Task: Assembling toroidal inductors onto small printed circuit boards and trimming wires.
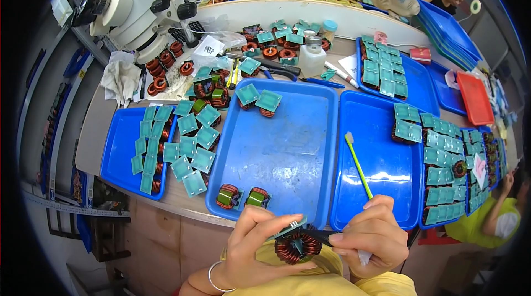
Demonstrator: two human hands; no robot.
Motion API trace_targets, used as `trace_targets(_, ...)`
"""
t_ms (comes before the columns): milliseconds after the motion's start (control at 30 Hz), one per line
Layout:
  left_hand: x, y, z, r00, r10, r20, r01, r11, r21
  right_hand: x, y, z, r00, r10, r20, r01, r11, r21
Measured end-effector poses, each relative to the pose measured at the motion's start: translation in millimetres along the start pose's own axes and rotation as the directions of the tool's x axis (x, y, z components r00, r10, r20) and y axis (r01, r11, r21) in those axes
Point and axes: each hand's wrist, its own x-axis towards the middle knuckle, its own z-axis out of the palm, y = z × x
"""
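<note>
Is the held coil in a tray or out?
Out: the left hand holds the coil beyond the middle blue tray's near rim.

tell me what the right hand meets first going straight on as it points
Likely the copper-wound coil held by the left hand; the black tool in the right hand seems to reach it, but depth is unclear.

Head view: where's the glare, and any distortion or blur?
Head view: white glare patches on the blue tray right of centre, fainter sheen on the middle tray; head view: strong fisheye bend, shelf posts bowing at left, corners black; head view: wound coil in the left hand shows no obvious blur.
</note>
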Motion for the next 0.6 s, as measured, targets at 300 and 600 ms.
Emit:
trace_targets(300, -3.0, -2.9, -1.8, 1.0, -0.005, 0.023, 0.004, 1.0, 0.022, -0.2, -0.2, 1.6, 1.0, -0.003, 0.012, 0.004, 1.0, -0.005)
trace_targets(600, 0.2, 1.0, -2.2, 1.0, 0.003, 0.006, -0.002, 1.0, -0.022, 0.1, -0.9, 1.1, 1.0, 0.003, 0.009, -0.003, 1.0, -0.002)
